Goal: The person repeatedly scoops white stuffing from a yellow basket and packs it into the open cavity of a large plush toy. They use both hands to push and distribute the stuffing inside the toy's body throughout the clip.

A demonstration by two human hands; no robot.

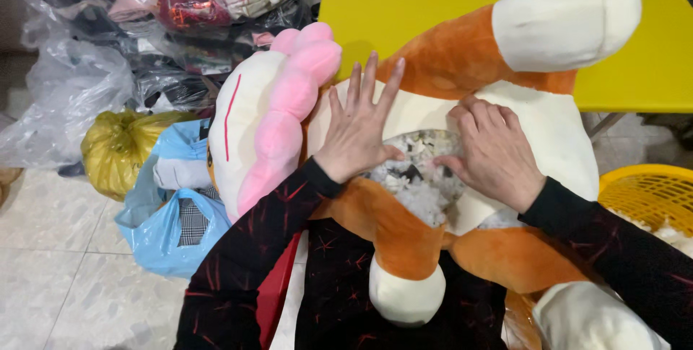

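A big orange and white plush toy (462,61) lies across my lap, its white belly split open. Grey-white stuffing (422,180) shows in the opening. My left hand (359,123) lies flat on the belly at the left edge of the opening, fingers spread, thumb at the stuffing. My right hand (491,149) presses on the right edge with fingers curled into the filling. The toy's pink and white head part (278,115) lies left of my left hand. An orange arm with a white paw (404,292) points toward me.
A yellow table (404,3) stands behind the toy. A yellow plastic basket (650,191) holding white filling sits at right. At left are a blue plastic bag (162,227), a yellow bag (119,148) and several clear and dark bags of cloth (180,18) on a tiled floor.
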